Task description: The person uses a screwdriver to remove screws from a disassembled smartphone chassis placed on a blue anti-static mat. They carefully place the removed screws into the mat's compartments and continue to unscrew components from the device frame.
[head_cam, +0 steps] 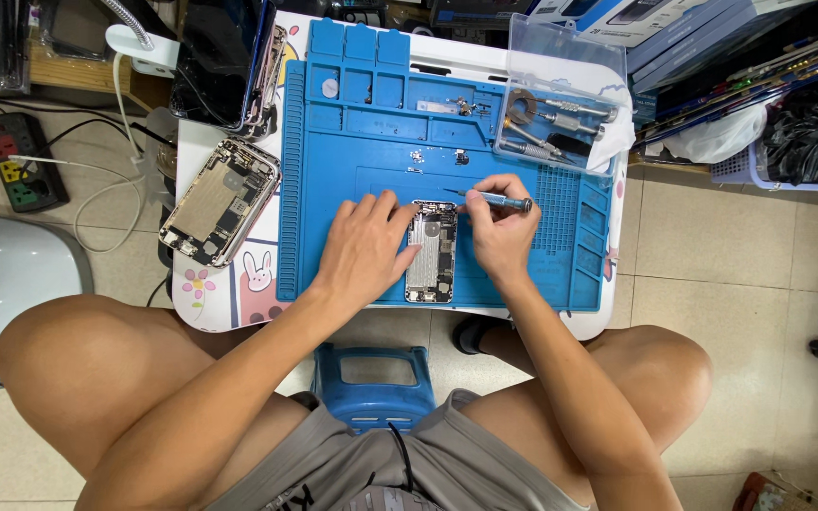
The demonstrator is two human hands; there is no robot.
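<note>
Blue mat (362, 142) covers a small white table (239, 303) over a tiled floor. Near the mat's front edge lies an opened phone (433, 252). Left hand (364, 248) rests flat on the phone's left side, fingers spread. Right hand (496, 227), at the phone's upper right, pinches a screwdriver (494, 199). Left of the mat lies a second phone (220, 202); at its right rear, a clear box (565, 95).
</note>
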